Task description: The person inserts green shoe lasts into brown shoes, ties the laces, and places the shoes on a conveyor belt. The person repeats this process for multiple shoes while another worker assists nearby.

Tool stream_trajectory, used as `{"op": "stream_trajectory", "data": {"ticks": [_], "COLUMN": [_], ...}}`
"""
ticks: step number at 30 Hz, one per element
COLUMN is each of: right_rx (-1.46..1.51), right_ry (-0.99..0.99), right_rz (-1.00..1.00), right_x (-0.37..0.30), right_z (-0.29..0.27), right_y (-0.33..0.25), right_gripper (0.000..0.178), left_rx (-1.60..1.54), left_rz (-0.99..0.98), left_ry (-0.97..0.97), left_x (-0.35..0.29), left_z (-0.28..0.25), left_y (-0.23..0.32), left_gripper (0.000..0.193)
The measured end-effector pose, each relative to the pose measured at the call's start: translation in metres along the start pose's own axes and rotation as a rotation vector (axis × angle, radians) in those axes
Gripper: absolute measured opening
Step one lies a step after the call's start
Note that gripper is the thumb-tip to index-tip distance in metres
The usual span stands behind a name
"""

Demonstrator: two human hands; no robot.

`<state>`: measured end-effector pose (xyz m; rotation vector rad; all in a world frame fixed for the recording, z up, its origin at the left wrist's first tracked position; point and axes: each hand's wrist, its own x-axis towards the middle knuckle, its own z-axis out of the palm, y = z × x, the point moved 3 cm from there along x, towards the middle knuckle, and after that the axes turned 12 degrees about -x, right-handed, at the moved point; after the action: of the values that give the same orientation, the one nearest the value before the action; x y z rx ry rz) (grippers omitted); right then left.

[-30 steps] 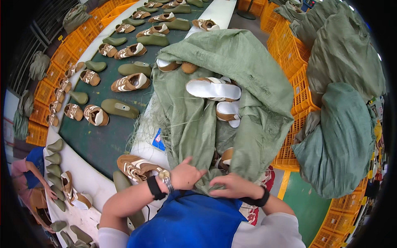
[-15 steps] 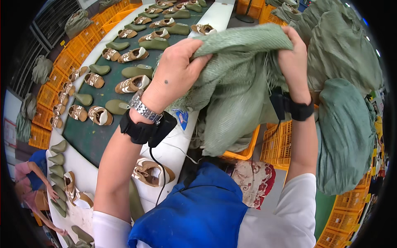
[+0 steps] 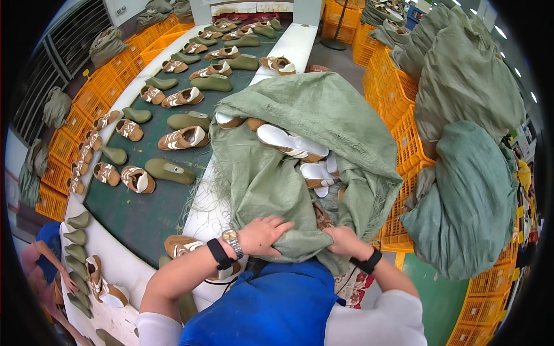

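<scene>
A big green woven sack (image 3: pixel 271 196) lies wide open in front of me. Several brown and white shoes (image 3: pixel 294 143) show in its mouth, some with pale soles turned up; the rest are covered by cloth. My left hand (image 3: pixel 262 235) is closed on the near edge of the sack, a fold of cloth between thumb and fingers. To its right my right hand (image 3: pixel 344 241) pinches the same near rim. A brown shoe (image 3: pixel 182 245) on the white ledge sits partly behind my left forearm.
Left of the sack, a green conveyor belt (image 3: pixel 124 199) carries brown sneakers and olive shoe lasts (image 3: pixel 170 171). Yellow crates (image 3: pixel 411 144) and full green sacks (image 3: pixel 467 196) line the right side. A co-worker's arm (image 3: pixel 55 265) reaches in at the lower left.
Both hands have come down toward me from high up. The sack, bunched and lifted before, is now spread open, and the shoes inside have come into view.
</scene>
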<state>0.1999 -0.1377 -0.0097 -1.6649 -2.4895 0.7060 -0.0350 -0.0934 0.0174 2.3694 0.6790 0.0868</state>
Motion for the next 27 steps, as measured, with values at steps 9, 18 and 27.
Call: {"op": "stream_trajectory", "data": {"ticks": [9,18,27], "right_rx": [-0.081,1.463,2.007], "right_ry": [0.618,-0.312,-0.185], "right_rz": [-0.146,0.442,0.779], "right_x": [-0.04,-0.027,0.075], "right_z": [-0.102,0.039,0.126], "right_y": [-0.05,0.007,-0.032], "right_gripper": [0.063,0.078,0.051], "left_rx": [-0.643,-1.864,-1.95], "left_rz": [-0.079,-0.129,-0.081], "left_ry": [0.05,0.926,0.918], "left_x": [0.055,0.044,0.049], "left_z": [-0.01,-0.107,-0.106], "left_y": [0.002,-0.008,0.002], "left_gripper": [0.048,0.031,0.035]}}
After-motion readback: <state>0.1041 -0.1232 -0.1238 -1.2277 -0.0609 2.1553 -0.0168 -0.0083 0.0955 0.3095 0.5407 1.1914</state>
